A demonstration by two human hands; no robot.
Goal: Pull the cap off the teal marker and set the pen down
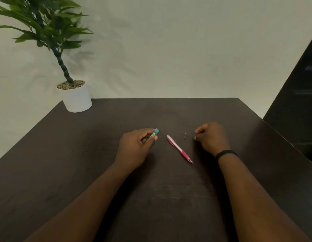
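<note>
My left hand (137,145) grips a small tube with a blue cap (155,133); only the capped end pokes out past my thumb and fingers. A pink mechanical pencil (179,148) lies on the dark table (99,154) between my hands, its tip pointing toward me and to the right. A tiny pale piece (185,135) lies on the table just beyond the pencil. My right hand (212,138) rests on the table to the right of that piece, fingers curled, with nothing visible in it. A black band (226,153) circles my right wrist.
A potted plant in a white pot (76,98) stands at the table's far left corner. A pale wall runs behind the table. Dark furniture (298,95) rises beside the table's right edge.
</note>
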